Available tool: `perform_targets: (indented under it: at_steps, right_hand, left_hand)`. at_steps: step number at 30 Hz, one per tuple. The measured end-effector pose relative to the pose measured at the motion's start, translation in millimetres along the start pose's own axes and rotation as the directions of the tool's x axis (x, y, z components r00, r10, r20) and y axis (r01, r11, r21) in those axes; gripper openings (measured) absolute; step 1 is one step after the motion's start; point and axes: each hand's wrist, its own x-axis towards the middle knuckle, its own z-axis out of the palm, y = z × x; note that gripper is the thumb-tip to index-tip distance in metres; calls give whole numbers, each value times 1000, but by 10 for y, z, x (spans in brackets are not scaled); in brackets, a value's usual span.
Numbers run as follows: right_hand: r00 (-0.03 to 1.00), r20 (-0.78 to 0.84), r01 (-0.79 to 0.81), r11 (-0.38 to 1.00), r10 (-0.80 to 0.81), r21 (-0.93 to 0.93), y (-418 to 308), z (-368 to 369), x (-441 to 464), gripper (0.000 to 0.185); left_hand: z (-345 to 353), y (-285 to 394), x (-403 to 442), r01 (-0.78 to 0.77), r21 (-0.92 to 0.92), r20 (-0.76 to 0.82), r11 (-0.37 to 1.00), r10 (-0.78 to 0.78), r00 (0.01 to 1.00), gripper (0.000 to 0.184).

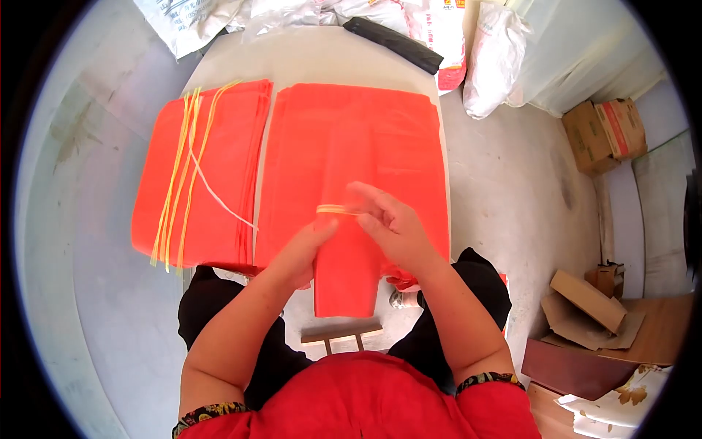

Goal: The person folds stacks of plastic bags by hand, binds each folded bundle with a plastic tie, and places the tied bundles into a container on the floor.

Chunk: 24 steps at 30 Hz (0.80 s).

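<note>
A folded red plastic bundle [346, 274], long and narrow, lies over the near edge of a wide stack of red plastic sheets [402, 139]. Its lower end sticks out past the table. Around its middle runs a yellow string [330, 209]. My left hand [308, 249] grips the bundle's left side, thumb on top just below the string. At the string's right end is my right hand [395, 228], thumb and fingers bent around it, the fingertips blurred by motion. To the left, a second red stack [157, 168] carries several loose yellow strings [173, 197] and one white string [219, 199].
The pale table [307, 55] holds a rolled black plastic piece [395, 45] at its far edge. White sacks [497, 58] stand behind it. Cardboard boxes [603, 135] sit at the far right, with an opened carton [585, 314] nearer. Below the table is a wooden stool bar [341, 334].
</note>
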Motion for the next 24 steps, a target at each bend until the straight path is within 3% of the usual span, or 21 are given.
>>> perform_targets:
  at_steps: [2,5,7,8,10,12,14,17,19,21,22,24]
  right_hand:
    - [983,-88,116,920,-160,-374,258,-152,53,64]
    - [979,-145,28,803,-142,-595,444,-401,34,70]
    - [969,-190,-205,947,159,-249,429,-359,-105,74]
    - [937,-168,-321,945,308,-60,412,-319,-199,77]
    - [886,-83,-445,886,456,129,92,-147,-390,83]
    - [898,-28,-433,892,440,128,162,-25,-566,87]
    - [969,-5,-248,967,249,-57,544,6,-659,88]
    - [967,-20,-250,964,252,92,481,62,-618,84]
    - [951,-3,-305,942,308,140,395,3,-591,82]
    - [938,12,-344,927,346,151,389,-71,-583,82]
    - [934,15,-356,924,357,139,429,-151,-601,82]
    - [915,30,-402,902,402,156,444,-306,-632,83]
  left_hand:
    - [-22,-58,57,-17,62,-33,998,19,999,42]
    - [-27,-89,68,-25,39,-62,999,28,998,42]
    - [-51,-78,75,-25,-2,-54,1000,24,998,42]
    - [-66,-72,86,-29,-11,-49,1000,28,998,42]
    - [-88,-95,106,-32,-35,-43,999,31,999,42]
    - [-12,-104,96,-32,-31,-66,999,30,997,42]
    - [133,-102,78,-52,41,-153,998,58,987,44]
    - [246,-128,110,-140,308,-307,941,238,922,50]
    - [4,-164,231,-225,550,-287,805,435,854,53]
    - [-214,-80,284,-249,876,-87,413,642,762,59]
    - [-287,-42,286,-229,958,45,172,699,714,62]
    - [-343,-3,229,-132,978,210,-164,711,671,70]
